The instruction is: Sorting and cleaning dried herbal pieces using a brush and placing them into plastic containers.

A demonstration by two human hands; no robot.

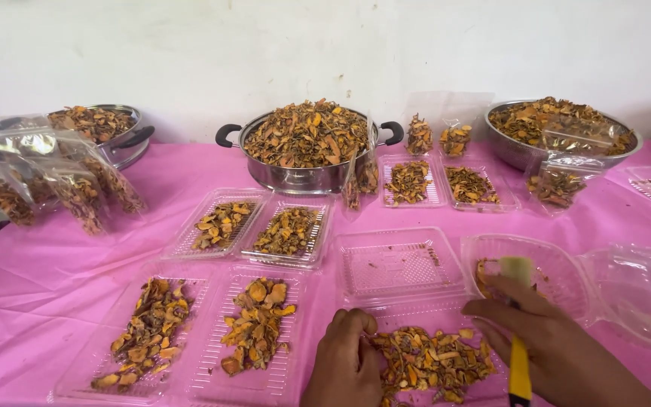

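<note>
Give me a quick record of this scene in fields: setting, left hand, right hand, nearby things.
Setting: pink tablecloth against a white wall
Left hand: fingertips on dried orange slices in a clear tray
Right hand: grips a yellow-handled brush
In front: empty clear tray
Left: four filled trays
Back: heaped steel pot, steel bowl, filled bags

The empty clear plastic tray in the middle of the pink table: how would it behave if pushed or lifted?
The empty clear tray looks thin-walled, so it is probably very light and would slide easily on the pink cloth. Its thin plastic would likely flex or crackle if pinched. Sitting flat and low, it seems unlikely to tip, though a nudge from the right hand could shift it.
</note>
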